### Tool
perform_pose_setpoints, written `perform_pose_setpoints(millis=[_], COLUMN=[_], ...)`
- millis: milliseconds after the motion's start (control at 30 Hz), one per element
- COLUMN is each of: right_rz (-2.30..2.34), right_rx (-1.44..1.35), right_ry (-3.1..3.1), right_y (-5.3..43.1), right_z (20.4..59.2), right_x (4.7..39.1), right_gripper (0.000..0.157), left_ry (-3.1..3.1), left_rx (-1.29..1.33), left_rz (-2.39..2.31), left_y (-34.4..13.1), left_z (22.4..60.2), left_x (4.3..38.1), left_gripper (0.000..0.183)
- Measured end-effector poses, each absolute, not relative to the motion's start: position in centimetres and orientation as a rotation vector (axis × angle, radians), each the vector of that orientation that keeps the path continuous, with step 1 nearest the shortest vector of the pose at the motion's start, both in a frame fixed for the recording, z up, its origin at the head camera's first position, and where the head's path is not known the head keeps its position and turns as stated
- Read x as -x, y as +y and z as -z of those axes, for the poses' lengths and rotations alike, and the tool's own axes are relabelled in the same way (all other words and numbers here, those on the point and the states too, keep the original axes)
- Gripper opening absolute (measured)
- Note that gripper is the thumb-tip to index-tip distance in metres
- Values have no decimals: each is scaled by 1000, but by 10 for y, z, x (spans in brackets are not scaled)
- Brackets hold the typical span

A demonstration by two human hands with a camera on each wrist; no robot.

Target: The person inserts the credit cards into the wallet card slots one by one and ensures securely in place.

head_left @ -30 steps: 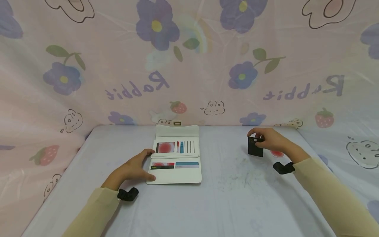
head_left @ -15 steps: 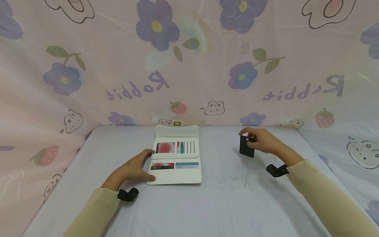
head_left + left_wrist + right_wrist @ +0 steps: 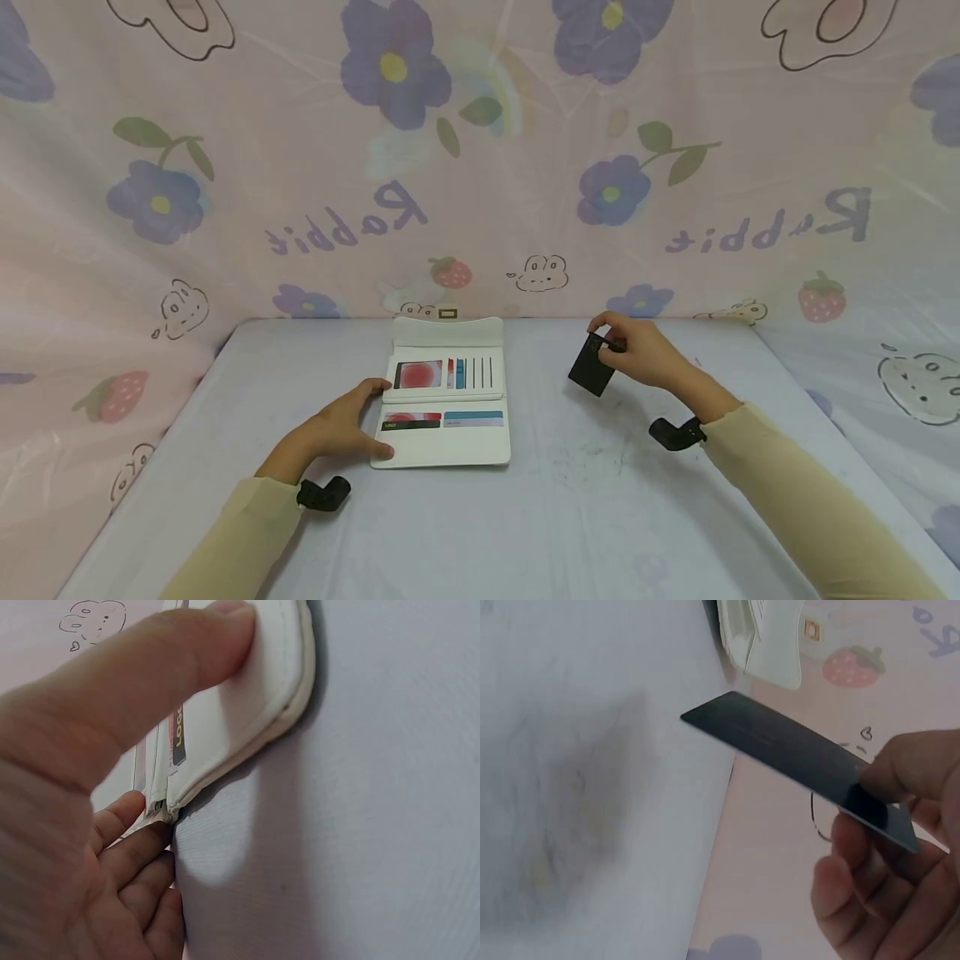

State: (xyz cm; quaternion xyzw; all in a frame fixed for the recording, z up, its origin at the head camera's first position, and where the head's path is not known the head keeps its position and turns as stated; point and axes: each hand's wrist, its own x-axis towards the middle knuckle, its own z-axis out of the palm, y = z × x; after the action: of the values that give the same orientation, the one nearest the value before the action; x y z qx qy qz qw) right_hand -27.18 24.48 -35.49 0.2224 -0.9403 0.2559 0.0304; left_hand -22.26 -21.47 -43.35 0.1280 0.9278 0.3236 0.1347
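A white wallet (image 3: 457, 448) lies unfolded on the table, with cards in some of its slots. My left hand (image 3: 341, 423) rests at its left side, thumb on the bottom panel and index fingertip at the edge higher up. In the left wrist view the thumb lies flat over the wallet's panel (image 3: 259, 690), and the other fingers reach to its fold. To the wallet's right, my right hand (image 3: 641, 350) pinches a black card (image 3: 591, 367) between thumb and fingers, tilted above the table. The right wrist view shows the black card (image 3: 780, 746) gripped by one end.
A white cloth covers the table (image 3: 570, 517), with faint smudges right of the wallet. Behind it hangs a pink curtain (image 3: 495, 192) printed with flowers and rabbits. Each wrist carries a small black camera, such as the left one (image 3: 324, 493).
My right hand has carried the black card leftward, toward the wallet, and the card now tilts more. A reddish item seen earlier behind the right wrist is now mostly hidden. The left hand stays put.
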Motion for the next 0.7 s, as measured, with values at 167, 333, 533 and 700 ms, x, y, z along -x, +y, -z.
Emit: perform_pose_setpoints(millis=[167,333,533,700], right_rz=[-858,-926,-987,-980], right_rx=[-673,-655,-637,-582], right_ry=[-2886,-2861,-2839,-2827], right_y=[235,224,213,204], right_z=[357,360,361,362], right_x=[273,275,276,278], right_gripper=[29,26,22,21], left_ry=[2681,2679,2683,2685], left_rx=[-356,-358,-359,-357], left_rz=[-939,-941,-931,-937], left_y=[-214,-214,-216,-216], left_z=[432,434,436,437], left_x=[221,221,223,224], left_gripper=[105,105,106,106])
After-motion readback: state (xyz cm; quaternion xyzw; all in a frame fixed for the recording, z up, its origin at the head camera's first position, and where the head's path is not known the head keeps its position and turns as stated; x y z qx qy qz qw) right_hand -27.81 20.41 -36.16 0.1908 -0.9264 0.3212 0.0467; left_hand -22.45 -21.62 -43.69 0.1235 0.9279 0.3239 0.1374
